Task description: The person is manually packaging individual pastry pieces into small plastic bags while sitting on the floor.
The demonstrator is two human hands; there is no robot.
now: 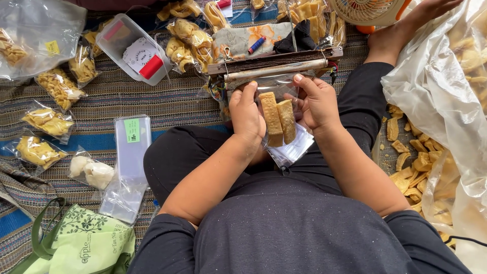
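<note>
Between both hands, over the lap: clear plastic bag (pixel 284 137) with two golden fried strips (pixel 278 119) upright inside. Left hand (pixel 247 112) clasping its left edge, right hand (pixel 315 101) pinching the right edge and top, just below a bar sealer (pixel 274 67), perhaps touching. Underneath, striped woven mat (pixel 152 99) strewn with filled snack packets (pixel 48 122); loose strips (pixel 411 162) at right.
</note>
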